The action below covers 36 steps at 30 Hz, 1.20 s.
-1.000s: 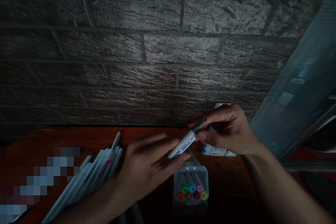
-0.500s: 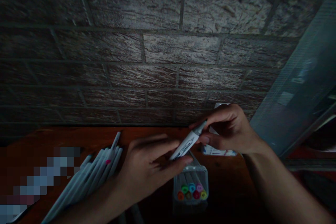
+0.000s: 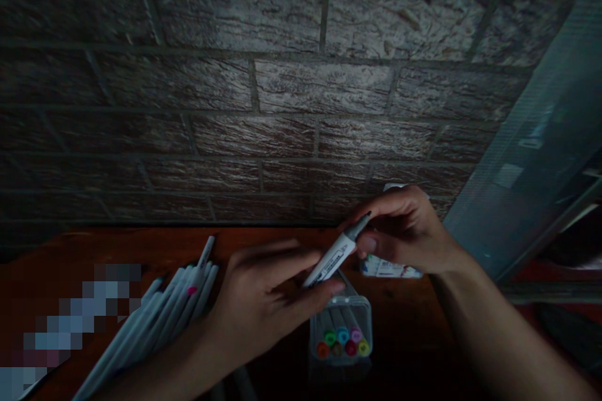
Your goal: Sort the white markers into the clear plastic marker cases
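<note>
Two hands work over one wooden table point(image 3: 160, 243). The left hand point(image 3: 263, 297) has its grip narrowed on one white marker point(image 3: 333, 258), pinched between thumb and fingers, its dark tip pointing between 1 and 2 o'clock. The right hand point(image 3: 418, 241) curls thumb and fingers round the tip end; whether this second grip holds anything I cannot tell. At 6 o'clock from the marker sits one clear box point(image 3: 341, 360) showing seven coloured ends point(image 3: 343, 334): green, blue and pink above; orange, brown, red and yellow below. Between 8 and 9 o'clock lies one bunch of pale markers point(image 3: 153, 316), too overlapped to count. At 3 o'clock, one printed white item point(image 3: 392, 268) is partly covered by the right hand.
</note>
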Available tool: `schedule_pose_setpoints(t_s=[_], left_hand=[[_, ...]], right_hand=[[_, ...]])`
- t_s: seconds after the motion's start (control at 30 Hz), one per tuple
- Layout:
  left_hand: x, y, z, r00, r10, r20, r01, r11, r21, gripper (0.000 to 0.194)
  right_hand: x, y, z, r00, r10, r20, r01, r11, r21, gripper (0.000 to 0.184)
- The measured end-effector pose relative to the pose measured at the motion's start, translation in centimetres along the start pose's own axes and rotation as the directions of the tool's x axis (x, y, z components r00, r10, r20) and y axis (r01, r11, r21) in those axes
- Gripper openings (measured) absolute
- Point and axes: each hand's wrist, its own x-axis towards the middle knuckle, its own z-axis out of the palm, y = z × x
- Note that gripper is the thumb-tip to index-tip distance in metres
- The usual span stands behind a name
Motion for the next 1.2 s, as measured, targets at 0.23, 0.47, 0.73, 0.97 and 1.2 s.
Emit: schedule_pose_setpoints(t_s=[0.23, 0.47, 0.73, 0.97, 1.2], left_hand=[[0.0, 0.1, 0.1, 1.0, 0.012, -0.002, -0.012, 0.999, 0.047, 0.007], [0.1, 0.4, 0.3, 0.997, 0.077, -0.032, -0.071, 0.986, 0.148, 0.006], [0.0, 0.4, 0.5, 0.981, 0.186, -0.062, -0.152, 0.922, 0.356, 0.014], [0.3, 0.6, 0.3, 0.98, 0.191, -0.054, -0.165, 0.935, 0.313, 0.018], [-0.1, 0.3, 0.5, 0.983, 0.167, -0.078, -0.139, 0.951, 0.277, 0.007]], right_hand=[[-0.1, -0.2, 0.0, 1.0, 0.0, -0.017, -0.002, 0.996, -0.085, 0.013], [-0.2, 0.0, 0.2, 0.996, -0.059, -0.065, 0.044, 0.977, -0.208, 0.014], [-0.2, 0.3, 0.5, 0.988, -0.097, -0.122, 0.057, 0.953, -0.297, 0.012], [-0.3, 0.2, 0.2, 0.997, -0.041, -0.059, 0.027, 0.973, -0.23, 0.014], [-0.5, 0.6, -0.5, 1.0, -0.019, 0.0, 0.019, 0.99, -0.14, 0.017]])
